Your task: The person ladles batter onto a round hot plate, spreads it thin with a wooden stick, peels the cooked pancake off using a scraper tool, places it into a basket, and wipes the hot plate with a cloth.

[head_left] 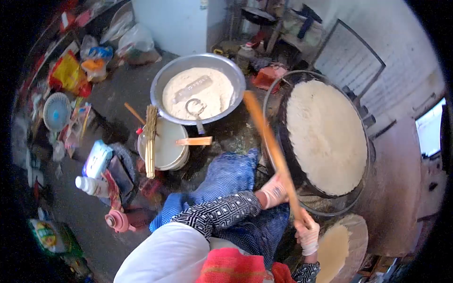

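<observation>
A long flat wooden stick [270, 137], blurred by motion, slants up from my right hand [307, 234], whose fingers are closed round its lower end. My left hand [272, 192], in a thin pale glove, is right beside the stick's middle. Its fingers are partly hidden and blurred, so I cannot tell whether it grips the stick. Just right of the stick, a large pale round flatbread [328, 137] covers a dark round griddle [291, 160]. Another thin pale sheet [334, 252] lies on a round tray [361, 240] near my right hand.
A metal basin [158, 96] holds pale batter or dough and a ladle [199, 120]. Below it stands a white bucket [181, 158] with a straw brush [150, 141] and a wooden scraper [193, 141] across its rim. A pink thermos [120, 220], white bottle [92, 186] and fan [57, 112] are left.
</observation>
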Action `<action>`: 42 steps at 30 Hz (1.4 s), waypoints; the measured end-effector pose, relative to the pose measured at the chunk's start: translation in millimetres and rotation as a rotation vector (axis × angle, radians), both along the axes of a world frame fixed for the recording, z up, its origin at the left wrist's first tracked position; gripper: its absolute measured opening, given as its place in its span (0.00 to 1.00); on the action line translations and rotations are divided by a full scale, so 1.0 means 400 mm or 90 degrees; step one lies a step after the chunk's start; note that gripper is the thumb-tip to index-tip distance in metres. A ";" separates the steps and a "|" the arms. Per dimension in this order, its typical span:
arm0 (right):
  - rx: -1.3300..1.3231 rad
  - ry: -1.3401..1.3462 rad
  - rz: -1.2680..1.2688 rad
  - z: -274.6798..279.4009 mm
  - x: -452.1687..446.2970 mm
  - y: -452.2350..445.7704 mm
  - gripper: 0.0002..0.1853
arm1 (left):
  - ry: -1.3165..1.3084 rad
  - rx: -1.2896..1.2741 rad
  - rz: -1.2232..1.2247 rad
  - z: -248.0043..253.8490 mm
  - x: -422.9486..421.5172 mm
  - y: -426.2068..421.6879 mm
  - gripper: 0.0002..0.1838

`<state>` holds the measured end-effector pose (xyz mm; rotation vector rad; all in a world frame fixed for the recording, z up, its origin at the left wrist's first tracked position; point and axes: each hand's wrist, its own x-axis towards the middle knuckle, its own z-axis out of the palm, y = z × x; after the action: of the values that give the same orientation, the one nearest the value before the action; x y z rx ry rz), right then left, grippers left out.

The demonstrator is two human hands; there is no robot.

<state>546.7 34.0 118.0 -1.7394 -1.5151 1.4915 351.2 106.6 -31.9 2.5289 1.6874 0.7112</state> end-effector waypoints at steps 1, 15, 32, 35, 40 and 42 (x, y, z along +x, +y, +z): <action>-0.009 0.001 0.078 0.040 -0.050 -0.002 0.28 | -0.070 0.117 -0.030 -0.055 0.047 -0.016 0.16; 0.265 0.159 0.790 0.161 -0.841 -0.104 0.36 | -0.126 -0.136 0.022 0.120 -0.133 -0.143 0.28; 0.391 0.228 0.230 -0.059 -0.441 -0.148 0.12 | 0.354 -0.099 0.017 0.053 -0.742 -0.017 0.22; 0.199 0.201 -0.073 -0.133 -0.200 -0.239 0.14 | 0.285 -0.227 0.220 0.099 -0.701 -0.003 0.13; 0.135 -0.123 -0.401 -0.259 0.111 -0.556 0.13 | 0.233 -0.112 0.077 0.161 -0.565 -0.092 0.16; 0.081 -0.321 -0.443 -0.401 0.223 -0.699 0.15 | 0.217 -0.143 0.030 0.194 -0.503 -0.158 0.18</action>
<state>635.8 -245.7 -42.2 -2.3350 -0.9796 0.6271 149.8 43.3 45.6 2.5636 1.8032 0.0813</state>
